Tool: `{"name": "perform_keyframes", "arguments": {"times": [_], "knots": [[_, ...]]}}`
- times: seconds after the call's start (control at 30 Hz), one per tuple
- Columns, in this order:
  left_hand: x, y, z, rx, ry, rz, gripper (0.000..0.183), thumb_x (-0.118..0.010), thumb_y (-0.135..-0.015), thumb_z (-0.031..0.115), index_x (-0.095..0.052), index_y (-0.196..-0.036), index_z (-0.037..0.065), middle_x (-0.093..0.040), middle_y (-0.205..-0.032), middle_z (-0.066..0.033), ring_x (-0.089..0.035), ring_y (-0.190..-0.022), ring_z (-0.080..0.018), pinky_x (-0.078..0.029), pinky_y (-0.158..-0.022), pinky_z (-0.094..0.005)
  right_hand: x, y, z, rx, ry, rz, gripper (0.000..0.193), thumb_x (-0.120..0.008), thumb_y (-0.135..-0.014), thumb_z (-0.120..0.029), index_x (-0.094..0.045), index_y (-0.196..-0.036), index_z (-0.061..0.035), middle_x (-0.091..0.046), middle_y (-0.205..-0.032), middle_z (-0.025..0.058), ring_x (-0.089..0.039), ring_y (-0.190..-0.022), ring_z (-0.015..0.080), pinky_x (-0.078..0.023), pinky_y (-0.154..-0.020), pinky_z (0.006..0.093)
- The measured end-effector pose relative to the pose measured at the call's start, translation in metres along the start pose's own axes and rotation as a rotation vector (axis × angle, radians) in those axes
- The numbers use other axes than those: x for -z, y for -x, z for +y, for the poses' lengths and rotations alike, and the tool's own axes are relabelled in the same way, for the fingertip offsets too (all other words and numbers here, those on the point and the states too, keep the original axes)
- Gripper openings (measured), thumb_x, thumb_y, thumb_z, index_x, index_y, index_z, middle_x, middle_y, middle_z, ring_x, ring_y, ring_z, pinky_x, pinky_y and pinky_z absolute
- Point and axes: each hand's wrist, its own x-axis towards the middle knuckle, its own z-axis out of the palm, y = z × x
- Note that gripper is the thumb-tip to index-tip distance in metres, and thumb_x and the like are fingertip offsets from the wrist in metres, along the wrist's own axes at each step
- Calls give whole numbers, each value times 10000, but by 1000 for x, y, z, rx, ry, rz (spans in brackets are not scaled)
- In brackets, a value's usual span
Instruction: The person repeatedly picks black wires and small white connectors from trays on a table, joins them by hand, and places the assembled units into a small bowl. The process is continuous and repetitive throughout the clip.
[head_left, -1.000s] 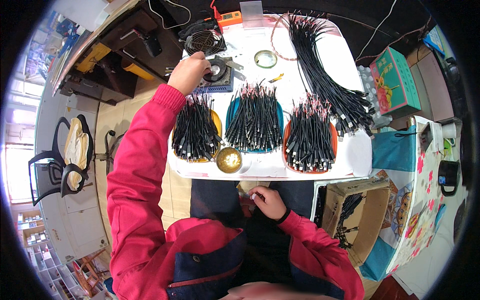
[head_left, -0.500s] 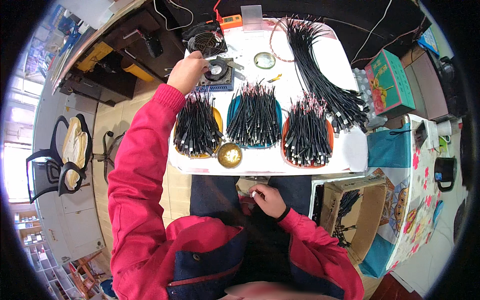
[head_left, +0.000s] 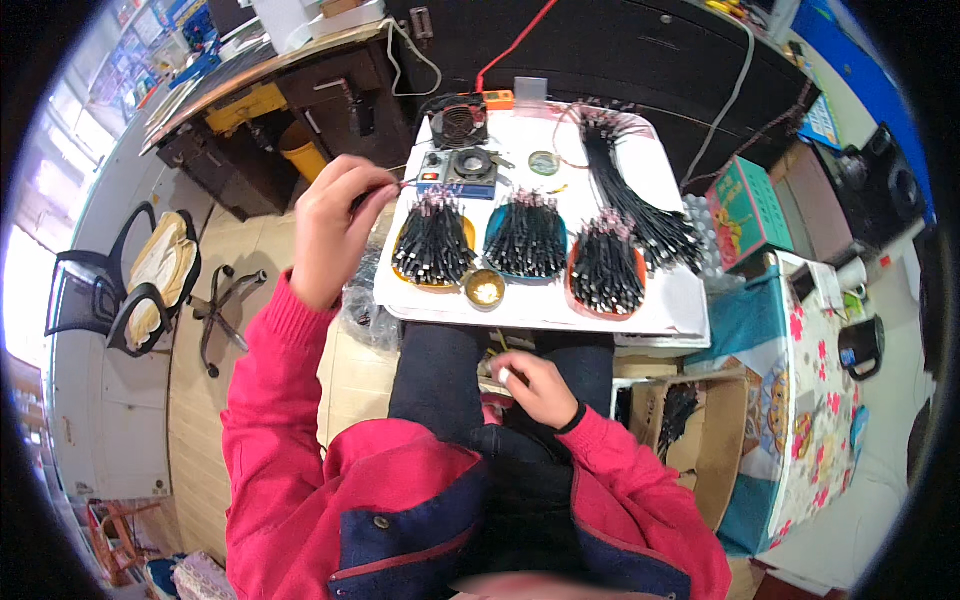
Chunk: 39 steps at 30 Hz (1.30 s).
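My left hand [head_left: 343,222] is raised beyond the table's left edge, thumb and fingers pinched together. At its fingertips, close to a small blue box-shaped device [head_left: 457,186] with a round black top and a red switch, I cannot make out what is held. My right hand [head_left: 541,388] rests low over my lap, fingers curled in. Something small and white [head_left: 503,376] shows at its thumb, and what the fingers enclose is hidden. Bundles of short black cables with stripped pink ends fill a yellow tray [head_left: 399,272], a blue tray [head_left: 489,262] and an orange tray [head_left: 577,291].
A round tin [head_left: 485,289] with pale yellowish bits stands at the white table's [head_left: 440,312] front. Behind the device is a black fan [head_left: 459,121]. Long black cables [head_left: 640,195] lie at the right. A cardboard box [head_left: 735,440] sits lower right; an office chair [head_left: 150,285] stands left.
My left hand has come away from the device's top, leftward and toward me, past the table edge. My right hand has stayed over my lap. The head view has tilted upward.
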Motion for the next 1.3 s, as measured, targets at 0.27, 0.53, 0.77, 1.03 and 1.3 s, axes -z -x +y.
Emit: {"name": "perform_keyframes", "arguments": {"times": [0.27, 0.53, 0.77, 1.03, 1.3], "knots": [[-46, 78, 140, 457, 1248, -163, 190, -566, -957, 46, -532, -1136, -9, -642, -969, -97, -537, -734, -76, -443, -682, -203, -12, 9, -88, 483, 121, 109, 444, -532, -935, -187, -389, -1287, 43, -557, -1107, 271, -566, -1029, 429, -455, -892, 465], [-105, 109, 113, 257, 966, -422, 362, -561, -955, 74, -494, -1298, -22, -550, -1300, -136, -536, -1182, -188, -436, -978, -320, 114, 173, -112, 396, -340, 741, 236, -464, -1014, -280, -508, -1085, -60, -542, -802, 36, -494, -651, 107, -413, -576, 250], [-146, 188, 26, 629, 528, -573, 167, -585, -908, 11, -645, -1061, -24, -691, -919, -81, -647, -816, -125, -517, -748, -268, 178, 292, -44, -339, 260, 1136, 204, -413, -1040, -230, -518, -1007, -58, -464, -699, -7, -438, -590, 79, -338, -531, 233], [-106, 133, -15, 443, 256, -107, 128, -614, -892, 36, -661, -1006, 0, -652, -775, -95, -586, -627, -132, -474, -602, -278, 149, 285, 208, -1104, 1006, 676, 362, -542, -919, -294, -631, -901, 56, -645, -890, 304, -631, -854, 467, -494, -753, 545], [-112, 44, -107, 358, -218, -251, 154, -662, -839, 138, -648, -854, -14, -653, -770, -213, -653, -730, -363, -509, -651, -432, 168, 182, 106, -711, 891, 616, 284, -575, -911, -236, -617, -863, 41, -646, -848, 276, -626, -810, 456, -489, -717, 503]]}}
